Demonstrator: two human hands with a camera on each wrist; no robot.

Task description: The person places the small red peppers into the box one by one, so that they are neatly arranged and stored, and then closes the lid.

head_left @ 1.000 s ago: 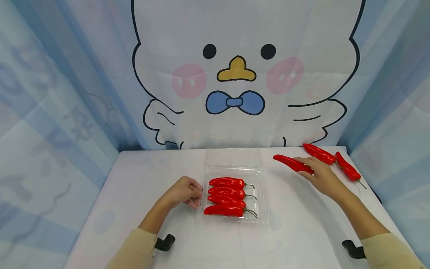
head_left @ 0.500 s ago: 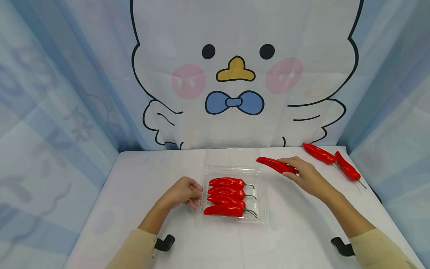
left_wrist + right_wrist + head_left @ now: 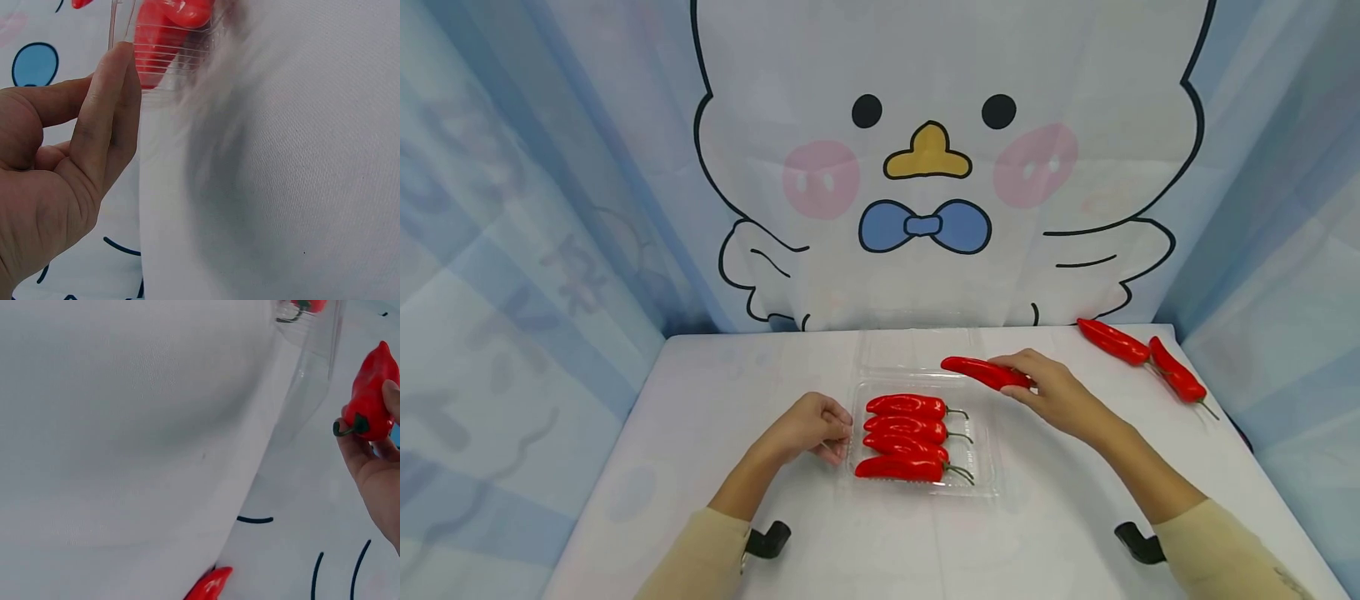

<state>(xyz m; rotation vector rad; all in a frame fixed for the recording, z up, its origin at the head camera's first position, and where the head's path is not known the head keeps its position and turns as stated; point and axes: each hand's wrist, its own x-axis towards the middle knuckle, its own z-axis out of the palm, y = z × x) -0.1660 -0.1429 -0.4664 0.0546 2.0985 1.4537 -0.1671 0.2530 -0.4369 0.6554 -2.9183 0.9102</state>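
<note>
A clear plastic container (image 3: 988, 467) stands open at mid-table, with several red chili peppers (image 3: 898, 468) lying side by side in its tray, green stems to the right. My left hand (image 3: 814, 427) is at the container's left edge; in the left wrist view, the thumb and fingertips (image 3: 122, 56) meet at its rim and pinch it. Over the back right part of the container, my right hand (image 3: 1054, 392) holds another red chili pepper (image 3: 981, 372) by its stem end, tip pointing left. In the right wrist view, that pepper's (image 3: 375, 387) green stem shows between thumb and fingers.
Two more red chili peppers (image 3: 1112, 342) lie at the table's back right corner. The container's hinged lid (image 3: 917, 350) is folded back toward the printed curtain (image 3: 925, 292). White cloth covers the table (image 3: 700, 400).
My right hand has carried its chili pepper leftward from the right side of the table to above the container's back right. My left hand and the peppers in the tray stay put.
</note>
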